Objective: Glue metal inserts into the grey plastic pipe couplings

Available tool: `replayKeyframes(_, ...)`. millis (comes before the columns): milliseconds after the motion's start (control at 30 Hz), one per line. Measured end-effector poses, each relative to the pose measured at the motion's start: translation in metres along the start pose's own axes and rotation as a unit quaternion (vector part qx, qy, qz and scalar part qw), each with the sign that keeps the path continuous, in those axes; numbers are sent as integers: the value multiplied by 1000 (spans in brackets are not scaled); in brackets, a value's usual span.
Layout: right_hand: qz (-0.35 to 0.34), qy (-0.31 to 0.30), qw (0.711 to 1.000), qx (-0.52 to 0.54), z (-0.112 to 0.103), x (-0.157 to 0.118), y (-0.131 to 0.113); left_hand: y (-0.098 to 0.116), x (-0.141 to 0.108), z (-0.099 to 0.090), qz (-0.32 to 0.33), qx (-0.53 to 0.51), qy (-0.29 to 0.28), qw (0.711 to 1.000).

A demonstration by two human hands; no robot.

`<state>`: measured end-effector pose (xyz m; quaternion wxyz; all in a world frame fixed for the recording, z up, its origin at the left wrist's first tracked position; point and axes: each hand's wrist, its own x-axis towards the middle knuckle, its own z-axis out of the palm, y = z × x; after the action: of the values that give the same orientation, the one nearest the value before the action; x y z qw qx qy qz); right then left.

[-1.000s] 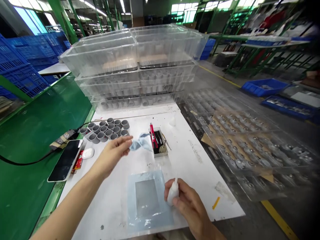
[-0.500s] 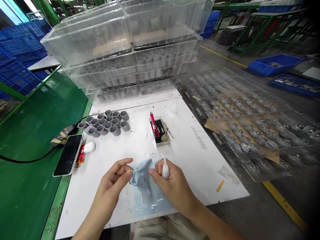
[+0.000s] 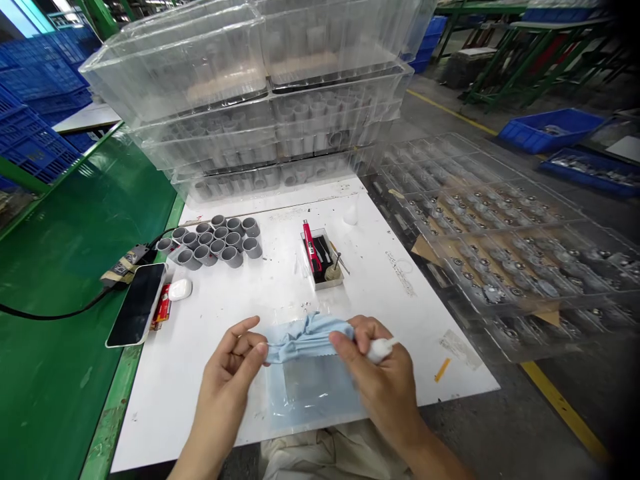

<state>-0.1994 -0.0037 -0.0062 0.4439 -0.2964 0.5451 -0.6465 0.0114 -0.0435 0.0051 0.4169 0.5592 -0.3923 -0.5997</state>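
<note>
A light blue cloth (image 3: 310, 339) is stretched between my two hands, just above a flat clear plastic bag with a blue sheet (image 3: 320, 393) on the white table. The left end of the cloth is pinched between thumb and forefinger of my left hand (image 3: 235, 367). My right hand (image 3: 383, 373) grips the cloth's right end with thumb and forefinger. In its palm it also holds a small white bottle (image 3: 381, 350), whose thin tip points right.
Several grey tubes (image 3: 231, 257), a phone (image 3: 137, 303) and a white case (image 3: 180, 289) lie left. A small tray (image 3: 329, 283) with a red tool (image 3: 311, 247) stands ahead, before stacked clear boxes (image 3: 215, 147). Clear trays (image 3: 505, 247) lie at right.
My right hand has moved right and turned, pulling the cloth from a bunched shape into a taut strip. The bottle's tip has swung from upward to rightward.
</note>
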Motion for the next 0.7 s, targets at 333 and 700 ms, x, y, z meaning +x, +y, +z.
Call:
replayKeyframes(333, -99, 276, 955, 54, -119, 0, -24, -32, 11, 79, -41, -93, -25, 994)
replayKeyframes(700, -38, 267, 960, 71, -147, -3, -35, -44, -17, 147, -228, -186, -143, 945)
